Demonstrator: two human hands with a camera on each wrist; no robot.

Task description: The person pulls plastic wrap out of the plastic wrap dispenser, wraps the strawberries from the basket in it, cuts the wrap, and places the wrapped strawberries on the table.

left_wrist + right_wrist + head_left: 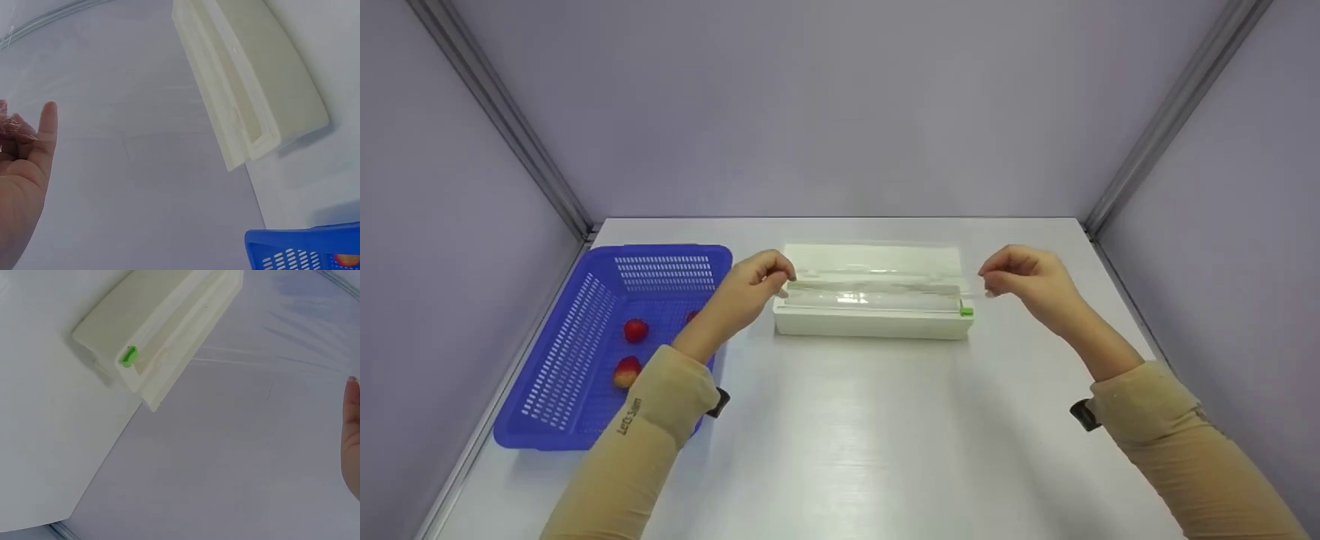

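A white cling film dispenser [873,325] with its lid raised lies on the table, a green slide cutter [967,310] at its right end. Clear cling film [877,287] stretches between both hands above the box. My left hand [750,289] pinches the film's left end; in the left wrist view, crumpled film [18,128] gathers at the fingers. At the right end my right hand [1031,285] pinches the film between thumb and fingers. The right wrist view shows just part of that hand [351,439], with creases in the film leading to it.
On the left stands a blue plastic basket [540,439] holding red round fruits [635,330] and a red-yellow one [627,372]. My left forearm passes over its right side, partly covering another red fruit. Grey panels enclose the white table [840,435].
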